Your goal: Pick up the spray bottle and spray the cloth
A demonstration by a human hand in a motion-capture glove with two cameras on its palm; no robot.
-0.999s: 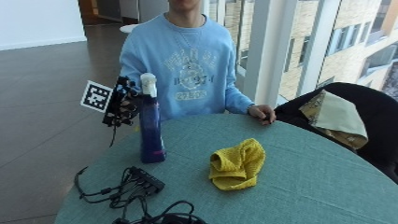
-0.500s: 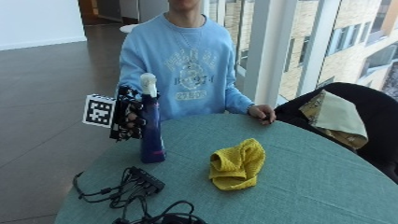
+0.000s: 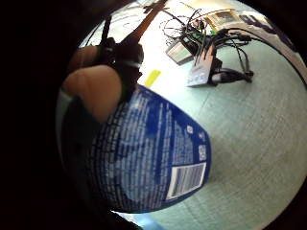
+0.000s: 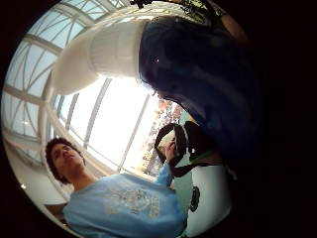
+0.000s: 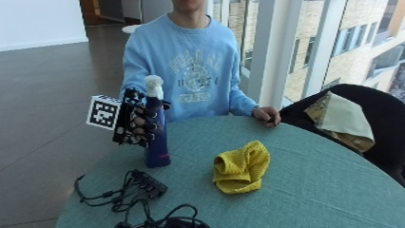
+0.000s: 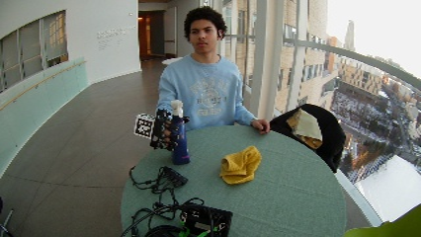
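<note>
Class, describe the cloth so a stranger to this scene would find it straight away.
Start at the round table with the teal covering. Near its middle lies the cloth, crumpled in a loose heap, to one side of the blue spray bottle that the gloved hand holds. It is the only bright yellow thing on the table.

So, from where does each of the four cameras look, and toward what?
Little finger side palm view: on the palm, facing the spray bottle; bare fingertips show.
Thumb side palm view: on the palm, facing up past the bottle's white nozzle.
Outside view: across the table, facing the gloved right hand and yellow cloth.
Wide outside view: same, farther back.
All four share the bottle.
</note>
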